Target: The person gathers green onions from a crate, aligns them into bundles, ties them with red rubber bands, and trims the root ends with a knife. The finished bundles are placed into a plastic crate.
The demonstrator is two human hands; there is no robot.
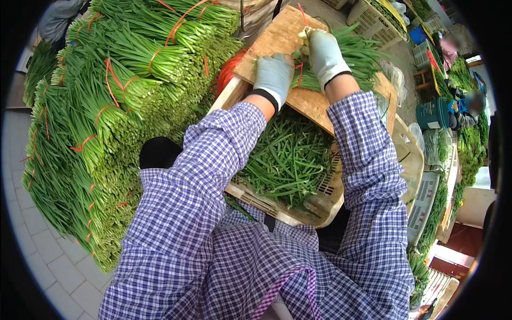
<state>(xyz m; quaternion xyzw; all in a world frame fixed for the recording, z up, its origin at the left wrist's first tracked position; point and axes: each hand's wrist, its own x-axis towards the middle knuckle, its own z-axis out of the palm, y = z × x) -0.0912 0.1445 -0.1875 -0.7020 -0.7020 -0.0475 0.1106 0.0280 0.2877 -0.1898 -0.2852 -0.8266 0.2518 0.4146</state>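
Observation:
A bundle of green garlic chives [354,50] lies across a wooden board [276,30], with a red tie [298,70] around it. Both my hands wear pale grey-blue gloves. My left hand [275,74] is at the left end of the bundle, fingers curled down near the red tie; what its fingertips grip is hidden. My right hand [322,52] is above the bundle, its fingers closed on the upper part of the red tie, whose free end sticks up past the thumb. Below the board, a plastic crate [336,192] holds loose green leaves [284,160].
A tall stack of tied chives [120,80] rises at the left. A roll of red tie material [230,70] sits beside the board. Another crate [376,24] stands behind. People [460,108] and more greens are at the far right.

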